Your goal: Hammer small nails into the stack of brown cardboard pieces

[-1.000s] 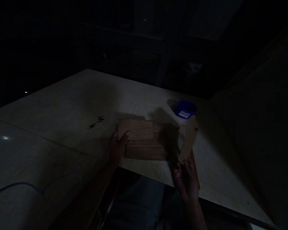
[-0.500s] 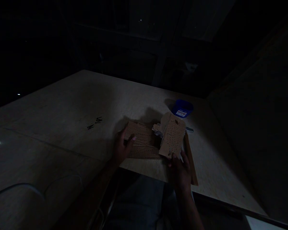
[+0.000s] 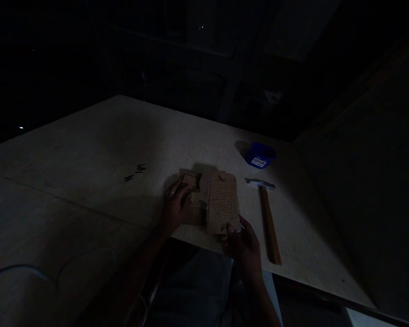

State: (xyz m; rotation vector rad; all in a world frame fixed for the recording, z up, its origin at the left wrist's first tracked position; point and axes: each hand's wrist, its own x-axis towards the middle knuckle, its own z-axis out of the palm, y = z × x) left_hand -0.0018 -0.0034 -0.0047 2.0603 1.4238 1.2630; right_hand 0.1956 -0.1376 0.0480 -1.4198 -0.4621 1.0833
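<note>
A piece of brown cardboard point(image 3: 223, 204) dotted with many small holes is pinched at its lower edge by my right hand point(image 3: 243, 245), thumb on top. Its torn left side lies over a corrugated cardboard piece point(image 3: 195, 216) at the table's near edge. My left hand point(image 3: 175, 206), a ring on one finger, has its fingers curled over the left end of the corrugated piece and close to the torn flap. Darkness hides how the pieces join. Right of my right hand lies a hammer point(image 3: 270, 227) with a wooden handle and metal head.
A blue plastic tub point(image 3: 260, 155) with a white label stands toward the back right of the pale table point(image 3: 191, 131). Several dark nails point(image 3: 136, 171) lie to the left. A cable point(image 3: 23, 268) runs across the lower left. The surroundings are very dark.
My right hand has brought the dotted cardboard left and down over the corrugated piece, uncovering the hammer's head. My left hand's fingers have moved farther over the cardboard.
</note>
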